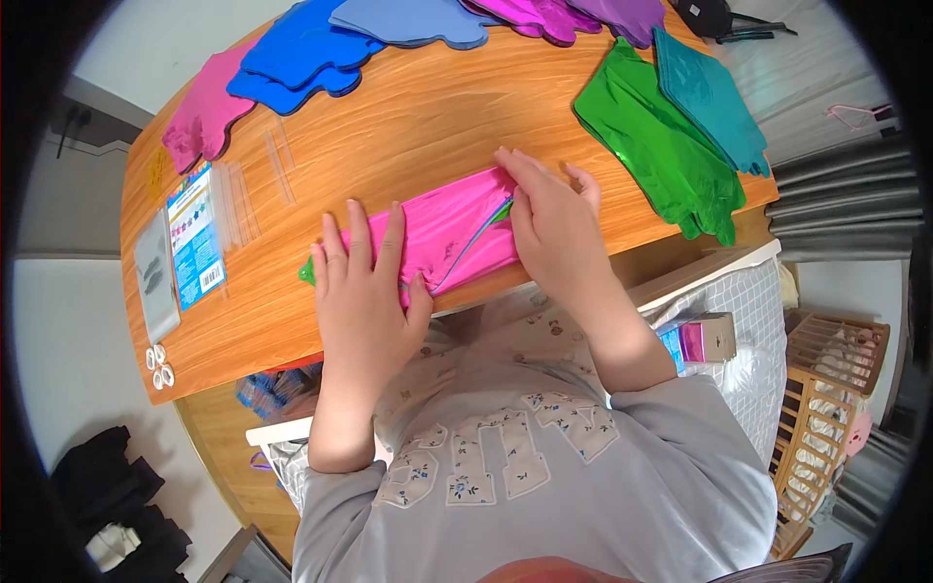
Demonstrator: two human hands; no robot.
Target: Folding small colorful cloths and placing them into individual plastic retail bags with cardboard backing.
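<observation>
Broadly, the largest item was the round wooden table (408, 117), orange-brown with a visible grain, its near edge curving just in front of my body.

Next in size, a stack of blue foil balloons (301, 49) lay flat at the far side, with a paler blue balloon (413, 19) just beside it and overlapping purple and magenta balloons (573, 15) further right.

A green foil balloon (661, 146) lay flat at the right side of the table, a teal foil balloon (709, 92) overlapping its far edge.

A pink foil balloon (204, 112) lay at the far left, partly under the blue stack.

The pink foil balloon under my hands (452, 228) lay flat near the table's front edge, between both hands, a small green tip at its left end and a thin coloured strip running across it.

My left hand (364, 282) rested flat on the left end of that balloon, fingers spread and straight, pressing down rather than gripping.

My right hand (549, 219) lay on its right end, fingers bent over the far edge; I could not tell whether they pinched the foil or only pressed it.

A printed blue-and-white card (192, 238) lay at the left, a grey flat sheet (155, 277) touching its near side.

Clear plastic straws (238, 199) lay just beside the card.

Smallest, a few white ring-shaped pieces (158, 367) sat at the table's left front edge.
</observation>
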